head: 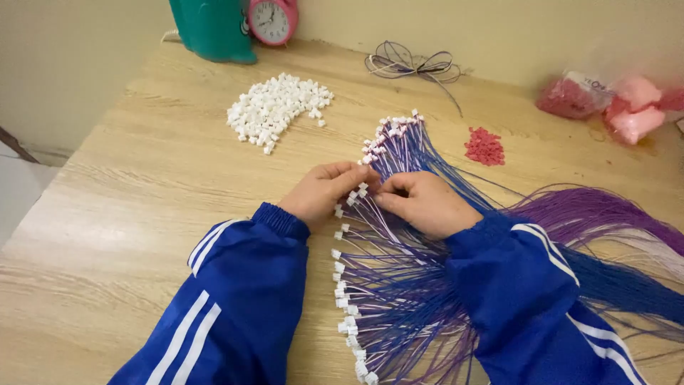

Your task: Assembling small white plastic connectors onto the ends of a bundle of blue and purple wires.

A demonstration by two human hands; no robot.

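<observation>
**Thin wires and tiny white housings, pinched between both hands**

The left hand (pixel 322 191) and right hand (pixel 426 203) met at the middle of the bench (pixel 142 214), each grip clenched in a fingertip pinch. Between them sat a small white connector housing (pixel 362 189) and the ends of thin blue and purple wires (pixel 399 285); which grip held the housing could not be told for certain. The wires looked light, limp and prone to tangling, so they were best taken close behind the tip, where they stay stiff enough to steer. The housing appeared hard, tiny and easily dropped. Finished wires fanned below and beyond the grip. A pile of loose white housings (pixel 278 110) lay well apart, beyond the left hand, and red pieces (pixel 484 146) beyond the right
</observation>
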